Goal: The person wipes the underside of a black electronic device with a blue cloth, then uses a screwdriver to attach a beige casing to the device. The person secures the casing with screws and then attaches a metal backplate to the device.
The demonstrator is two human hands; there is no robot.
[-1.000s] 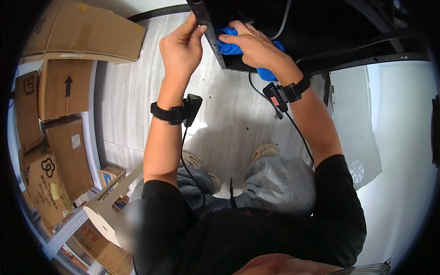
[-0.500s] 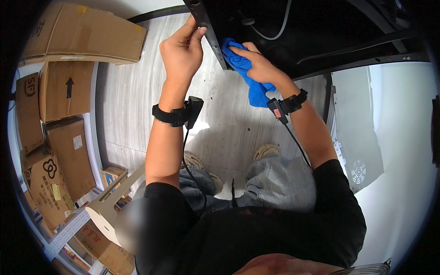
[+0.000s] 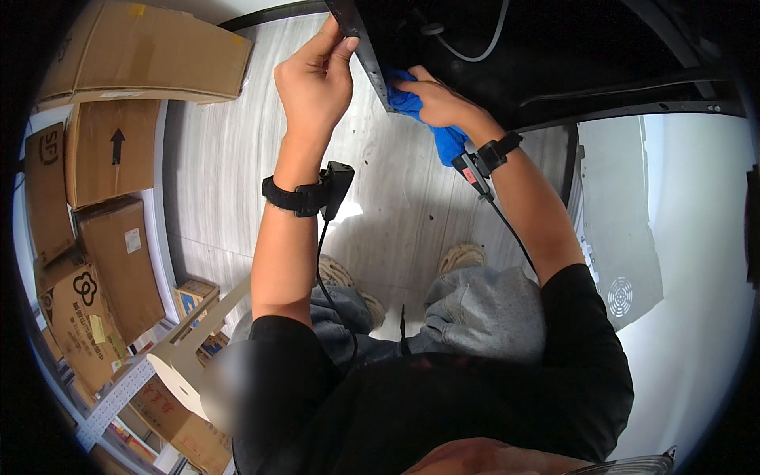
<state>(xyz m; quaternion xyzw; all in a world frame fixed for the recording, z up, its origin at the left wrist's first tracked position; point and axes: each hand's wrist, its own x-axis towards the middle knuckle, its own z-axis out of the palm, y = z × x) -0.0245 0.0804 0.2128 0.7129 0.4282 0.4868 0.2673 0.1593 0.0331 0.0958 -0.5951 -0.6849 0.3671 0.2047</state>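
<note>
A black metal cabinet or frame fills the upper right, with a narrow upright edge strip (image 3: 366,55) dotted with small holes. My left hand (image 3: 314,83) pinches the outer side of this strip between thumb and fingers. In my right hand (image 3: 440,101) is a bunched blue cloth (image 3: 451,145), pressed against the inner side of the strip near its lower corner. Part of the cloth hangs below the palm, and some of it is hidden under the fingers. A black strap with a small device sits on each wrist.
Cardboard boxes (image 3: 119,146) are stacked on a shelf at the left. A beige chair part (image 3: 178,364) stands near my left elbow. A grey metal panel (image 3: 621,222) leans at the right. A thin grey cable (image 3: 495,39) hangs inside the black cabinet.
My right hand and the blue cloth have moved slightly up and inward along the strip, and less of the cloth shows. The left hand keeps its hold, almost unmoved.
</note>
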